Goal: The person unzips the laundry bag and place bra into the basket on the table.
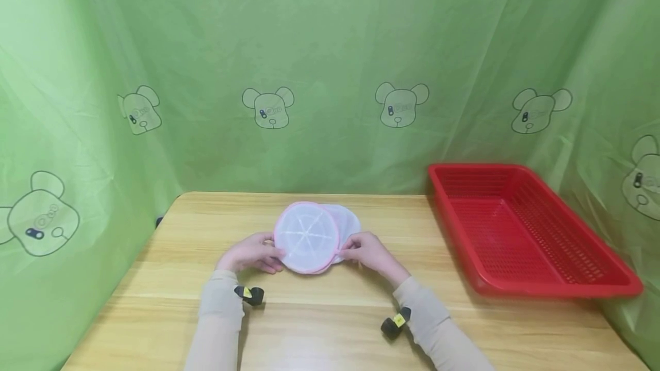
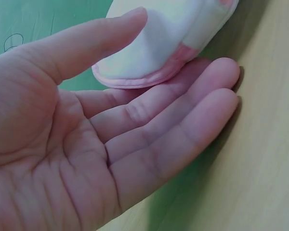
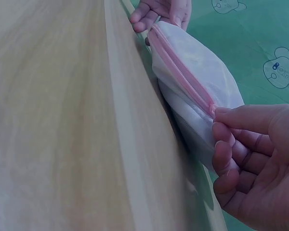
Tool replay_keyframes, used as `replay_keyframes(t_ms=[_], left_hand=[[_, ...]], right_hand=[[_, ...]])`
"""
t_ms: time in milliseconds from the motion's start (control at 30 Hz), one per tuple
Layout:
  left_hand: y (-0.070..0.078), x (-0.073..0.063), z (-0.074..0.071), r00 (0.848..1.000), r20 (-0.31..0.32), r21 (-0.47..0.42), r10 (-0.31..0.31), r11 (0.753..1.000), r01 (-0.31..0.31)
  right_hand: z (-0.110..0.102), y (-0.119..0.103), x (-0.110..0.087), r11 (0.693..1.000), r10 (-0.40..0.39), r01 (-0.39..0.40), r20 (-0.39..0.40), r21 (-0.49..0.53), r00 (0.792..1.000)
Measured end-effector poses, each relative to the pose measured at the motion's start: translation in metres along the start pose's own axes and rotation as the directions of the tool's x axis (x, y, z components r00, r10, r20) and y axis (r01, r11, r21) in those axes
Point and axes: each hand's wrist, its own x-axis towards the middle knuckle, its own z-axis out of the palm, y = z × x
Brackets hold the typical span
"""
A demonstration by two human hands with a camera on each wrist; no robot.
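Observation:
A round white mesh laundry bag with pink trim stands tilted over the table, its round face towards me. My left hand holds its left edge, thumb across the white face and fingers behind and below the pink rim, as the left wrist view shows. At the right edge my right hand pinches the end of the pink zipper between thumb and index finger; the other fingers curl beneath. The zipper looks closed along the visible side. A paler round white part of the bag shows behind the front face.
A red plastic basket with slotted walls stands on the right of the wooden table. Green curtain printed with bear heads encloses the back and both sides. Each sleeve carries a small black wrist device.

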Motion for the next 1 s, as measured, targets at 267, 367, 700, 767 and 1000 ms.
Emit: replay_keyframes(t_ms=[267, 367, 700, 767, 1000], left_hand=[[0.003, 0.006, 0.005, 0.999, -0.033, -0.040, 0.014, 0.999, -0.015], [0.003, 0.007, 0.008, 0.998, -0.060, -0.055, 0.009, 0.998, -0.013], [0.001, 0.012, 0.015, 0.994, -0.109, -0.120, 0.001, 0.993, -0.015], [0.000, 0.013, 0.015, 0.994, -0.108, -0.128, 0.008, 0.992, -0.022], [-0.001, 0.017, 0.014, 0.993, -0.115, -0.161, 0.028, 0.986, -0.046]], right_hand=[[0.006, 0.001, 0.002, 1.000, -0.002, 0.002, -0.005, 0.020, 1.000], [0.007, 0.001, 0.003, 1.000, -0.001, 0.001, -0.007, 0.018, 1.000], [0.008, 0.000, -0.001, 1.000, -0.012, 0.012, -0.011, 0.011, 1.000], [0.007, -0.001, -0.002, 1.000, -0.007, 0.007, -0.009, 0.015, 1.000], [0.005, -0.003, -0.002, 1.000, -0.008, 0.008, -0.012, 0.025, 1.000]])
